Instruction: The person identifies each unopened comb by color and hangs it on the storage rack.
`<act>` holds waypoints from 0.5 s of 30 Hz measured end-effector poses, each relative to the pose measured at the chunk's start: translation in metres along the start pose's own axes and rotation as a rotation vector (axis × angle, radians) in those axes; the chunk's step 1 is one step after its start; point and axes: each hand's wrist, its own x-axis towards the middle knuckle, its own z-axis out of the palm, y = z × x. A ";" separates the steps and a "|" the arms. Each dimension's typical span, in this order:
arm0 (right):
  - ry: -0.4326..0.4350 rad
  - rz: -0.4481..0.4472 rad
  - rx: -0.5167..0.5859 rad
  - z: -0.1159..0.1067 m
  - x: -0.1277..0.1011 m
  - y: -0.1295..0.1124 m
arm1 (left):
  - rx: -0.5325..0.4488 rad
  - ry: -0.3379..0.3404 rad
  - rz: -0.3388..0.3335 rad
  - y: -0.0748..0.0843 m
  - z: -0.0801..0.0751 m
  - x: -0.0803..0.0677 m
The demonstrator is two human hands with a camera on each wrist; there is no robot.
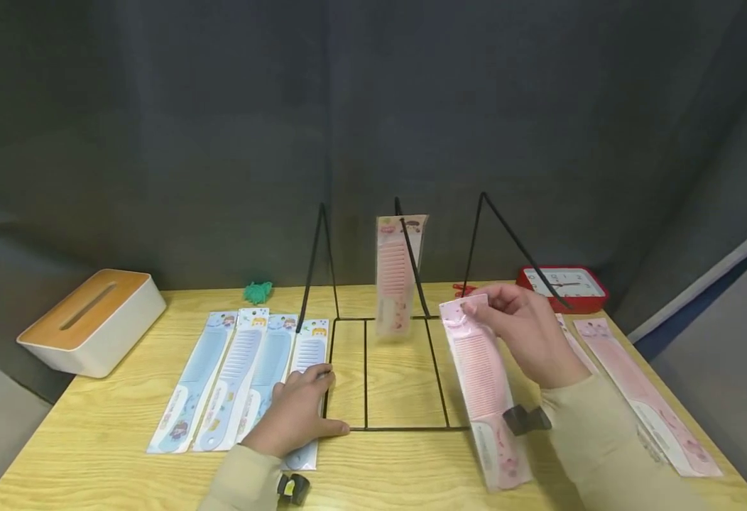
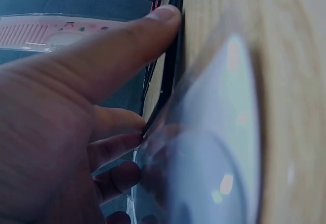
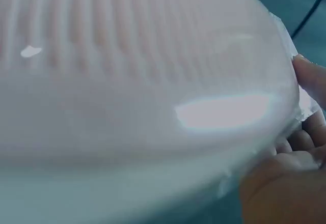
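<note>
Dark curtain (image 1: 329,142) backs a wooden surface (image 1: 111,433) bearing a black wire rack (image 1: 405,429). My right hand (image 1: 520,326) pinches the top of a wrapped pink comb (image 1: 483,383) before the rack's right side. My left hand (image 1: 300,411) lies spread at the rack's near left corner. Judged step: hanging this comb, since a second pink comb (image 1: 394,273) hangs from the middle prong (image 1: 413,255). Next move likely calls for lifting and aligning its top with the right prong (image 1: 525,248). Long axis slants: top away and leftward, lower end toward me and rightward, teeth facing left.
</note>
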 end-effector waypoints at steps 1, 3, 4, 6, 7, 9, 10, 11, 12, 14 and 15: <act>-0.003 -0.053 0.040 0.006 -0.008 -0.011 | 0.000 0.000 -0.003 0.000 0.000 0.000; -0.017 -0.151 0.113 0.016 -0.024 -0.032 | -0.004 0.003 -0.003 0.000 -0.001 -0.001; -0.023 -0.203 0.139 0.020 -0.031 -0.041 | -0.005 0.004 -0.001 0.000 -0.001 -0.001; -0.037 -0.281 0.212 0.026 -0.043 -0.056 | -0.003 0.004 0.001 0.000 -0.002 -0.001; -0.036 -0.311 0.231 0.028 -0.047 -0.062 | -0.002 0.004 0.003 0.001 -0.002 -0.001; -0.029 -0.346 0.284 0.031 -0.052 -0.072 | -0.001 0.005 0.005 0.001 -0.002 -0.001; -0.018 -0.354 0.298 0.033 -0.053 -0.076 | 0.001 0.005 0.005 0.001 -0.002 -0.001; -0.006 -0.348 0.304 0.034 -0.053 -0.079 | 0.001 0.006 0.005 0.001 -0.002 -0.001; 0.007 -0.344 0.306 0.035 -0.053 -0.082 | 0.002 0.006 0.005 0.001 -0.002 -0.001; 0.027 -0.332 0.317 0.036 -0.051 -0.084 | 0.005 0.008 0.005 0.001 -0.001 -0.001; 0.035 -0.323 0.322 0.037 -0.050 -0.085 | 0.005 0.007 0.004 0.001 -0.001 -0.001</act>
